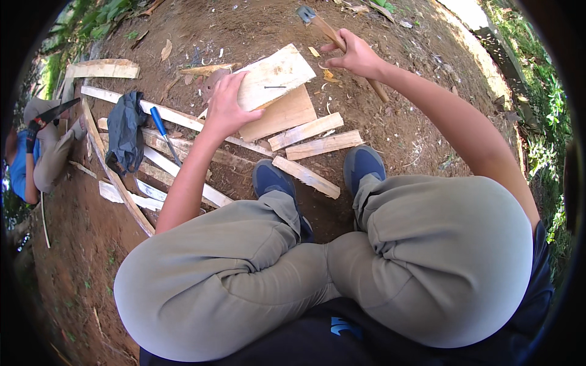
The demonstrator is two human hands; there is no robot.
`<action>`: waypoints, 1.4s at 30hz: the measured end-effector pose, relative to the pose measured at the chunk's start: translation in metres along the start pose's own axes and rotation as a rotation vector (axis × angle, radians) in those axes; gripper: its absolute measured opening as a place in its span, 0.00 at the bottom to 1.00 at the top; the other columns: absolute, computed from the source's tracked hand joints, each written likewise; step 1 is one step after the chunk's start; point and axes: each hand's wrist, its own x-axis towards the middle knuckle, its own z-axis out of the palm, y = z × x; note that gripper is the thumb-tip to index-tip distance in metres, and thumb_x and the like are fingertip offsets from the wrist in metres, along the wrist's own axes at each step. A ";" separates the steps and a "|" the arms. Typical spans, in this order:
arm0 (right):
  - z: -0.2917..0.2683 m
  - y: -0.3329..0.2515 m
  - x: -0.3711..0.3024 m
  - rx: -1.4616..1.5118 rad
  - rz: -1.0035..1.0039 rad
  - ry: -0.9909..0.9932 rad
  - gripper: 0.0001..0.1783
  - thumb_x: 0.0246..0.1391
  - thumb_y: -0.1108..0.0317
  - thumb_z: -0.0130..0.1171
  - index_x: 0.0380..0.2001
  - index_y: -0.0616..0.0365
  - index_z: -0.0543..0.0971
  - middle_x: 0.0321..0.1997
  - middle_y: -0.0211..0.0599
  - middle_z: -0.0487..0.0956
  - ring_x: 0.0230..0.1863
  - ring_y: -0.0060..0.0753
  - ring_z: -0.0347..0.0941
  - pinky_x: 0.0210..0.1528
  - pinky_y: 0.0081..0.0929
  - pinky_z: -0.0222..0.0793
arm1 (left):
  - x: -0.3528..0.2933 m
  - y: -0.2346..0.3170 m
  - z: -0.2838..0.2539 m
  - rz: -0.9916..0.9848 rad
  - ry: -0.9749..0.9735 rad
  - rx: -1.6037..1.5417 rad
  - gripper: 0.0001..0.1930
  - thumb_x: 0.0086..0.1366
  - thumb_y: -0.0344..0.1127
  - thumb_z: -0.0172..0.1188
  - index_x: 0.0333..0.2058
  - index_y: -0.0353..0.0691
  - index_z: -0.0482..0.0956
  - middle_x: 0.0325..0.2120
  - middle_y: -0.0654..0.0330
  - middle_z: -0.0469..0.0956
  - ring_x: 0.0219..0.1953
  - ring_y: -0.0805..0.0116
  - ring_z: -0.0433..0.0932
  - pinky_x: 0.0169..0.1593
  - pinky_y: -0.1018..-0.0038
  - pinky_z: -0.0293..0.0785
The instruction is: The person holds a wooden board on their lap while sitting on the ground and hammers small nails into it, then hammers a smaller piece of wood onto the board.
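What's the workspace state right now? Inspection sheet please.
Surface: bare brown dirt ground with wood chips.
Job's things: pale wooden board with a nail in it, lying on a second board; hammer raised above.
Clutter: loose wood strips, blue-handled screwdriver, dark cloth bag.
Hands: left hand presses the board edge; right hand grips the hammer handle.
Cables: nothing seen.
Surroundings: grass at the rims; another person at left with a saw.
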 end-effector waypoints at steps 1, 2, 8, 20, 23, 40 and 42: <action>-0.005 0.007 -0.006 0.005 -0.005 0.014 0.30 0.54 0.66 0.74 0.54 0.60 0.69 0.55 0.33 0.85 0.40 0.27 0.78 0.42 0.30 0.75 | 0.002 0.001 0.003 -0.012 -0.023 -0.010 0.48 0.45 0.45 0.78 0.66 0.38 0.69 0.59 0.49 0.71 0.64 0.50 0.69 0.69 0.58 0.66; -0.010 0.015 -0.012 0.009 -0.010 0.031 0.29 0.54 0.66 0.74 0.54 0.60 0.69 0.54 0.33 0.85 0.40 0.27 0.78 0.44 0.29 0.75 | 0.004 0.003 0.006 -0.022 -0.046 -0.021 0.48 0.45 0.45 0.78 0.66 0.38 0.69 0.59 0.49 0.71 0.64 0.50 0.69 0.68 0.58 0.66; 0.005 -0.001 -0.064 0.120 0.112 -0.065 0.29 0.52 0.62 0.77 0.48 0.57 0.68 0.42 0.34 0.82 0.43 0.30 0.77 0.49 0.32 0.74 | 0.001 0.004 0.016 -0.091 -0.098 0.087 0.49 0.46 0.43 0.78 0.67 0.39 0.67 0.60 0.51 0.69 0.63 0.49 0.68 0.68 0.58 0.67; 0.044 -0.011 -0.106 -0.192 -0.172 -0.302 0.39 0.46 0.60 0.80 0.52 0.60 0.64 0.51 0.58 0.76 0.55 0.65 0.74 0.56 0.51 0.71 | 0.013 0.002 0.010 -0.058 -0.173 0.095 0.50 0.46 0.44 0.77 0.67 0.34 0.67 0.60 0.49 0.70 0.65 0.50 0.68 0.70 0.60 0.67; 0.048 -0.013 -0.103 -0.195 -0.180 -0.372 0.34 0.51 0.62 0.75 0.52 0.59 0.64 0.47 0.58 0.79 0.52 0.66 0.76 0.54 0.52 0.73 | 0.012 -0.006 0.012 -0.033 -0.164 0.093 0.50 0.46 0.45 0.76 0.67 0.33 0.67 0.62 0.48 0.70 0.66 0.50 0.68 0.71 0.60 0.66; 0.072 -0.017 -0.066 -0.245 -0.508 -0.029 0.24 0.58 0.61 0.71 0.47 0.59 0.69 0.50 0.49 0.76 0.52 0.57 0.75 0.55 0.47 0.74 | 0.027 -0.014 0.003 -0.065 -0.291 0.064 0.54 0.46 0.54 0.78 0.68 0.31 0.68 0.62 0.45 0.72 0.65 0.51 0.71 0.68 0.61 0.69; 0.070 -0.005 -0.064 -0.282 -0.675 0.141 0.25 0.57 0.59 0.72 0.48 0.60 0.70 0.54 0.48 0.74 0.53 0.56 0.74 0.55 0.46 0.74 | 0.026 -0.015 0.005 -0.069 -0.277 0.059 0.53 0.46 0.52 0.78 0.68 0.30 0.68 0.62 0.45 0.72 0.65 0.51 0.72 0.68 0.62 0.69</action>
